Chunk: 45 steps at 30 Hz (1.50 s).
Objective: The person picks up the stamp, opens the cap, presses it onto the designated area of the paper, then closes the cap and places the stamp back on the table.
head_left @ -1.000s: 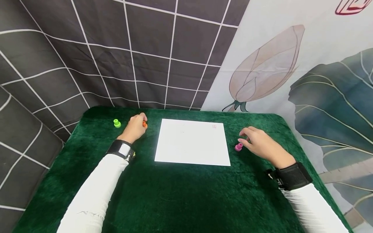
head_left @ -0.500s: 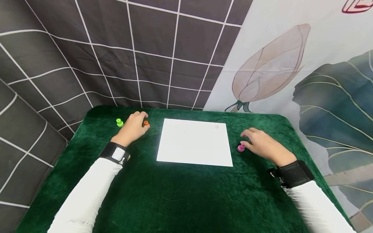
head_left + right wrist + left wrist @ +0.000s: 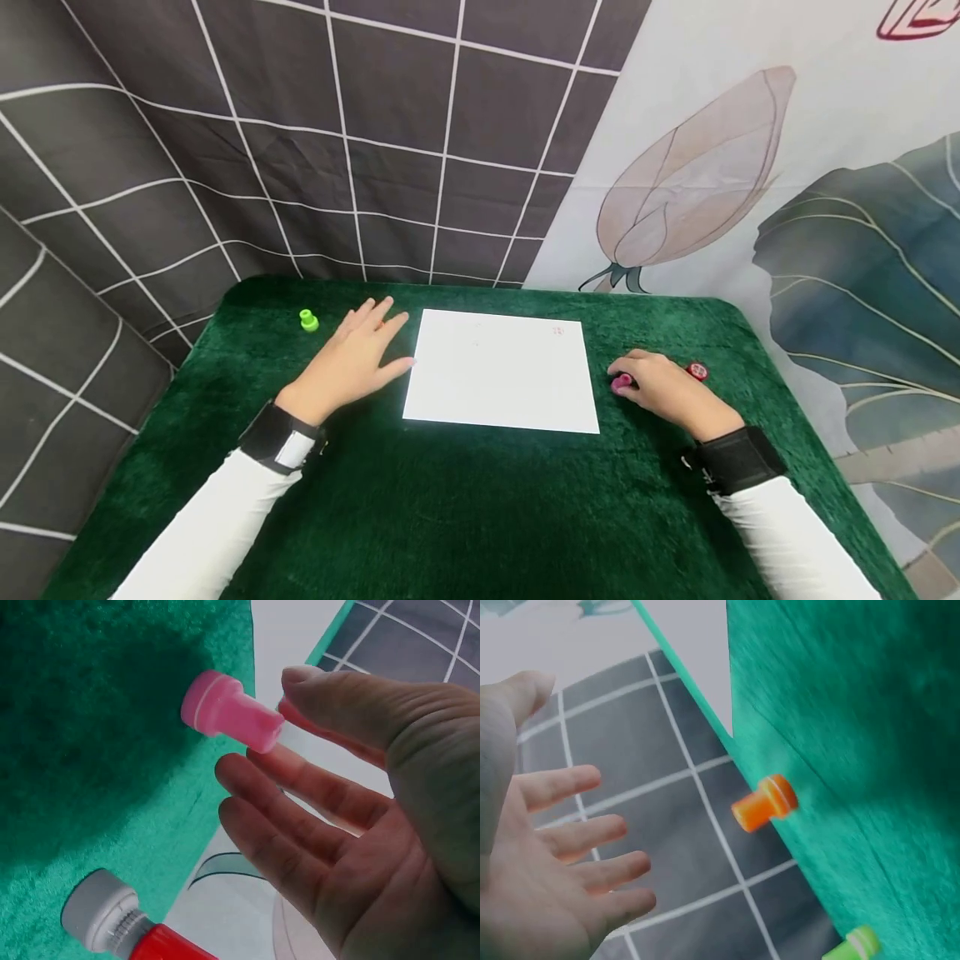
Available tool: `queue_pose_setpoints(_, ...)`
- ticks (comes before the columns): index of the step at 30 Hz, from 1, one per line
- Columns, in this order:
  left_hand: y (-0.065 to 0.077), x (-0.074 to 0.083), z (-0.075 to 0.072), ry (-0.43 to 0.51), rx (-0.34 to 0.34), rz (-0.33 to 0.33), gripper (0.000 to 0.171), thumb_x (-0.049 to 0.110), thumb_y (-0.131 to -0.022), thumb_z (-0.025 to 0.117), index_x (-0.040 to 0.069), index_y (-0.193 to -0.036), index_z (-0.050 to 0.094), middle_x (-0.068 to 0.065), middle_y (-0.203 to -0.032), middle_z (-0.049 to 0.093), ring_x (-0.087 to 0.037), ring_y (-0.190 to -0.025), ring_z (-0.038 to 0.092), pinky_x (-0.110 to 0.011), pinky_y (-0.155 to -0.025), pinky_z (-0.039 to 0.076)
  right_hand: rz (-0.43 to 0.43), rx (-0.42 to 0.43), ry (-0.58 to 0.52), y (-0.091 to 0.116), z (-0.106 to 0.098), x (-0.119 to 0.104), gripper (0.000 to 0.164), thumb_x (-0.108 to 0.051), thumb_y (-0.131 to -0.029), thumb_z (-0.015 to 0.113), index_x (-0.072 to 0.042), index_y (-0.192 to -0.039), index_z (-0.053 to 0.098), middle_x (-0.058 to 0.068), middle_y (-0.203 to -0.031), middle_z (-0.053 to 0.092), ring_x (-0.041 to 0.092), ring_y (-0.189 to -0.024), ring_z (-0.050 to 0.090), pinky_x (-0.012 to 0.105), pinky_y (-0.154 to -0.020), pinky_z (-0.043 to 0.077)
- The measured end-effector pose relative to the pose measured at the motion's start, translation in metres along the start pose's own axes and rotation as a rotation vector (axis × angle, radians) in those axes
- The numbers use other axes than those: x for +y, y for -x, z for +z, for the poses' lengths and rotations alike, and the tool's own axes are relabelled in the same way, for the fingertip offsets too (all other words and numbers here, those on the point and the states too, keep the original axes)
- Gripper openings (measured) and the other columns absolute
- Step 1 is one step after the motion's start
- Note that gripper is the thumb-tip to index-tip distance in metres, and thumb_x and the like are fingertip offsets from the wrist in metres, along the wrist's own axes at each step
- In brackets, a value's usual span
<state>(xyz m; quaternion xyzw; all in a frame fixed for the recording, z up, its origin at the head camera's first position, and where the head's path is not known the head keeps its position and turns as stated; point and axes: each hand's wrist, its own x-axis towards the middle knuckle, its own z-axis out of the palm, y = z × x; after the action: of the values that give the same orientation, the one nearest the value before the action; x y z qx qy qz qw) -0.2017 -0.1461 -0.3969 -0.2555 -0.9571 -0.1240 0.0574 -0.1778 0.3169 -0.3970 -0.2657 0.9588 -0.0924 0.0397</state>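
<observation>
In the head view my left hand [image 3: 348, 362] spreads its fingers at the left edge of a white paper sheet [image 3: 498, 371]. Most of an orange toy stamp is hidden behind it; the left wrist view shows that orange toy stamp [image 3: 765, 802] standing apart from the fingers. My right hand [image 3: 660, 387] is lowered around a pink toy stamp [image 3: 622, 382]. In the right wrist view, thumb and fingers lie loosely about the handle of the pink toy stamp [image 3: 232, 712], with no firm pinch visible.
A lime-green toy stamp [image 3: 308, 320] stands at the back left. Beyond my right hand is a red cylindrical item [image 3: 697, 371], which has a grey end in the right wrist view. A small red mark [image 3: 558, 332] is on the paper. Green cloth [image 3: 480, 508] covers the table.
My left hand has left the orange stamp, come nearer and spread its fingers beside the paper. My right hand has dropped lower over the pink stamp, uncovering the red item behind it.
</observation>
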Motion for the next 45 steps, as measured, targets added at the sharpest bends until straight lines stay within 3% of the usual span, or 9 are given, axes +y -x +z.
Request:
queue_pose_setpoints(3, 0.006, 0.011, 0.001, -0.011, -0.028, 0.026, 0.073, 0.058, -0.091, 0.053, 0.008, -0.144, 0.046, -0.022, -0.154, 0.034, -0.042, -0.142, 0.023, -0.063, -0.114, 0.025, -0.014, 0.013, 0.011, 0.000, 0.003, -0.001, 0.023, -0.005, -0.085, 0.071, -0.001, -0.108, 0.070, 0.017, -0.103, 0.067, 0.030, -0.094, 0.065, 0.048, -0.075, 0.059)
queue_pose_setpoints(9, 0.016, 0.026, 0.006, -0.018, -0.085, 0.054, 0.070, 0.059, -0.091, 0.052, 0.007, -0.139, 0.053, -0.022, -0.150, 0.043, -0.042, -0.139, 0.032, -0.061, -0.112, 0.031, 0.015, 0.016, 0.017, 0.002, 0.008, 0.000, 0.015, -0.001, -0.085, 0.071, -0.005, -0.099, 0.070, 0.010, -0.093, 0.065, 0.023, -0.084, 0.064, 0.044, -0.070, 0.060)
queue_pose_setpoints(18, 0.021, 0.043, 0.001, 0.040, -0.050, 0.048, 0.065, 0.053, -0.091, 0.057, 0.008, -0.137, 0.055, -0.022, -0.146, 0.047, -0.041, -0.135, 0.040, -0.059, -0.108, 0.039, -0.005, 0.075, 0.018, 0.000, 0.013, 0.001, 0.014, 0.005, -0.083, 0.070, -0.003, -0.095, 0.069, 0.010, -0.089, 0.064, 0.021, -0.080, 0.063, 0.043, -0.069, 0.060)
queue_pose_setpoints(26, 0.021, 0.055, -0.012, 0.136, 0.043, 0.063, 0.053, 0.042, -0.092, 0.062, 0.009, -0.133, 0.057, -0.015, -0.137, 0.057, -0.029, -0.127, 0.050, -0.052, -0.104, 0.046, -0.124, 0.246, 0.013, -0.006, 0.002, -0.015, 0.013, 0.000, -0.082, 0.074, -0.004, -0.093, 0.069, 0.008, -0.089, 0.065, 0.016, -0.078, 0.060, 0.038, -0.065, 0.058)
queue_pose_setpoints(33, 0.010, 0.075, -0.027, 0.224, 0.096, 0.086, 0.047, 0.037, -0.090, 0.066, 0.010, -0.129, 0.060, -0.009, -0.131, 0.061, -0.023, -0.122, 0.053, -0.047, -0.102, 0.050, -0.173, 0.354, -0.032, -0.016, -0.017, -0.042, 0.021, 0.000, -0.079, 0.076, -0.008, -0.097, 0.069, 0.006, -0.094, 0.066, 0.014, -0.075, 0.055, 0.035, -0.060, 0.055)
queue_pose_setpoints(37, 0.005, 0.089, -0.033, 0.265, 0.147, 0.128, 0.044, 0.034, -0.089, 0.068, 0.012, -0.127, 0.061, -0.007, -0.130, 0.062, -0.020, -0.121, 0.055, -0.043, -0.101, 0.051, -0.177, 0.437, -0.128, -0.020, -0.028, -0.061, 0.022, -0.007, -0.081, 0.077, -0.014, -0.101, 0.069, 0.001, -0.099, 0.068, 0.010, -0.077, 0.056, 0.033, -0.060, 0.056)
queue_pose_setpoints(41, 0.000, 0.102, -0.038, 0.302, 0.246, 0.170, 0.039, 0.026, -0.088, 0.071, 0.011, -0.123, 0.063, -0.007, -0.123, 0.064, -0.017, -0.113, 0.060, -0.038, -0.097, 0.054, -0.169, 0.499, -0.252, -0.021, -0.039, -0.078, 0.026, -0.009, -0.082, 0.076, -0.020, -0.105, 0.070, -0.003, -0.104, 0.069, 0.005, -0.081, 0.059, 0.031, -0.064, 0.058)
queue_pose_setpoints(45, -0.004, 0.114, -0.043, 0.344, 0.340, 0.184, 0.037, 0.022, -0.087, 0.072, 0.008, -0.120, 0.064, -0.008, -0.119, 0.066, -0.018, -0.109, 0.062, -0.037, -0.095, 0.055, -0.216, 0.552, -0.437, -0.024, -0.048, -0.094, 0.031, -0.001, -0.080, 0.075, -0.016, -0.106, 0.070, -0.001, -0.106, 0.069, 0.007, -0.084, 0.063, 0.018, -0.071, 0.057)
